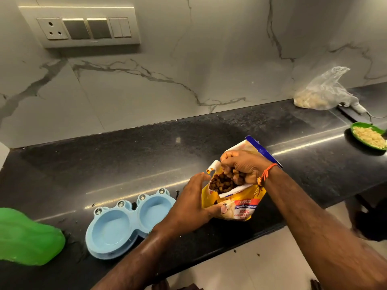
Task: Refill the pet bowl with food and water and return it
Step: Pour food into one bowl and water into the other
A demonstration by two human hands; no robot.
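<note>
One black stone counter (125,155) ran across the view below a grey marble wall carrying one switch panel (81,28). One green plastic object (27,237) lay at the counter's left edge. Just right of it sat the one light-blue pet bowl (125,222), a double dish with two round wells, both holding no food, and four small frog eyes along its far rim. One clear plastic bag (322,91) with pale contents lay far right against the wall, and near it one green dish (368,136) held pale flakes.

One yellow food packet (234,204) stood open on the counter, just right of the bowl, full of brown kibble (222,183). The left hand (194,204) gripped the packet's side, thumb across its front and fingers curved behind its mouth. The right hand (243,166), with one orange thread at the wrist, was at the packet's mouth, fingers curled around a handful of kibble.
</note>
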